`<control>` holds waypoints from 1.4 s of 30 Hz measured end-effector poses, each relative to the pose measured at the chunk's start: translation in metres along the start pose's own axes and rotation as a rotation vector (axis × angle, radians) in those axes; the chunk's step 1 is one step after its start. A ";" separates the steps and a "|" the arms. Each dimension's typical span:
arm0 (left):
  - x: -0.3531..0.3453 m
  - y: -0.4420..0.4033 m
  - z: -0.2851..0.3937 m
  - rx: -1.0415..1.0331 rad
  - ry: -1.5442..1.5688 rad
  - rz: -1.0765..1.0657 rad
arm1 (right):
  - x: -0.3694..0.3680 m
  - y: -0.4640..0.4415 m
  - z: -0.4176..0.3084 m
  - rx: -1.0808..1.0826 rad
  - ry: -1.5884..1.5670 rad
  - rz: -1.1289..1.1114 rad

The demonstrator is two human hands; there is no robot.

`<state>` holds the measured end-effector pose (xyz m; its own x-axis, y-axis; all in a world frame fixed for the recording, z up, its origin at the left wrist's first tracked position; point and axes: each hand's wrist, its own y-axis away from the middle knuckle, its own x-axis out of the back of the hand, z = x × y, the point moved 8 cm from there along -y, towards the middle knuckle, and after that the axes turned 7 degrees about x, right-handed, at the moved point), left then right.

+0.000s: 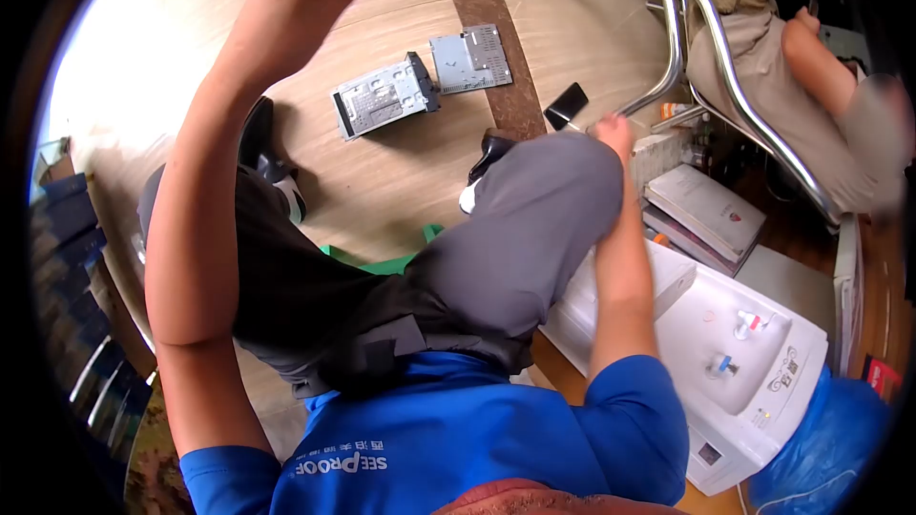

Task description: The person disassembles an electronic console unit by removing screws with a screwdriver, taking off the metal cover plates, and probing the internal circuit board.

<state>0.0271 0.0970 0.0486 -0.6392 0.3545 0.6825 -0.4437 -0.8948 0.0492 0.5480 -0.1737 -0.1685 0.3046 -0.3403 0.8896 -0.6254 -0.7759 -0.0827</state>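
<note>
My left hand [303,2] is raised at the upper left, fingers curled and pressed together. Anything in that pinch is too small or hidden to make out. On the floor below and right of it sits a boxy metal electronic unit [379,98] with a dark front end. Beside the unit lies a flat grey metal plate [471,58], perhaps its cover. My right hand [614,133] is closed just beyond my right knee. A thin pale line extends from near its fingers toward a flat black rectangular object [566,106]; what the hand holds is unclear.
A bent chrome chair frame [735,124] stands at the upper right, beside another seated person [754,76]. Near my right arm are a white water dispenser [711,343], stacked books [706,215] and a blue plastic bag [811,443]. Something green [386,265] lies under my legs.
</note>
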 end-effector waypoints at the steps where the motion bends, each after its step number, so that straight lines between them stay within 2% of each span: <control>1: -0.001 0.003 0.007 -0.038 -0.134 -0.032 | 0.033 -0.024 -0.051 0.115 0.011 0.036; 2: 0.002 0.005 -0.001 -0.027 -0.121 -0.025 | 0.049 -0.055 -0.080 0.130 0.087 -0.074; 4: -0.010 0.012 -0.011 -0.112 -0.369 -0.131 | 0.064 -0.100 -0.138 0.256 0.011 -0.188; 5: -0.008 0.015 -0.016 -0.099 -0.359 -0.126 | 0.065 -0.112 -0.173 0.301 0.047 -0.263; 7: -0.012 0.019 -0.023 -0.058 -0.403 -0.206 | 0.042 -0.137 -0.211 0.419 -0.026 -0.336; 9: -0.015 0.021 -0.029 -0.027 -0.421 -0.250 | -0.001 -0.146 -0.231 0.480 0.114 -0.391; 11: -0.013 0.019 -0.030 -0.046 -0.393 -0.197 | -0.068 -0.143 -0.219 0.437 0.129 -0.450; 13: -0.015 0.016 -0.034 -0.020 -0.394 -0.228 | -0.135 -0.112 -0.197 0.244 0.098 -0.525; 16: -0.014 0.015 -0.043 0.024 -0.406 -0.254 | -0.237 -0.058 -0.136 0.204 0.031 -0.608; 19: -0.010 0.011 -0.054 0.075 -0.384 -0.289 | -0.280 -0.017 -0.100 0.055 0.072 -0.707; 21: -0.007 0.007 -0.068 0.094 -0.388 -0.277 | -0.287 -0.013 -0.098 0.062 0.099 -0.722; 23: -0.005 0.004 -0.074 0.115 -0.395 -0.266 | -0.289 -0.024 -0.101 -0.040 0.028 -0.662; 27: -0.005 0.001 -0.080 0.130 -0.409 -0.272 | -0.317 -0.044 -0.082 -0.001 -0.001 -0.630; 29: -0.007 0.000 -0.082 0.140 -0.416 -0.274 | -0.336 -0.044 -0.064 -0.097 -0.060 -0.656; 32: -0.008 0.000 -0.083 0.179 -0.416 -0.302 | -0.314 -0.040 -0.098 -0.055 -0.016 -0.624; 38: -0.007 0.000 -0.080 0.093 -0.415 -0.244 | -0.280 -0.043 -0.103 -0.041 0.057 -0.511; 40: -0.003 0.002 -0.070 0.047 -0.360 -0.249 | -0.256 -0.039 -0.116 -0.037 0.289 -0.434; 42: 0.002 0.007 -0.062 0.017 -0.357 -0.202 | -0.242 -0.038 -0.135 -0.017 0.293 -0.444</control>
<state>-0.0166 0.1081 0.0050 -0.2804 0.4096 0.8681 -0.5260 -0.8221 0.2180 0.4012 0.0097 -0.3198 0.3307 0.1837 0.9257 -0.4942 -0.8019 0.3357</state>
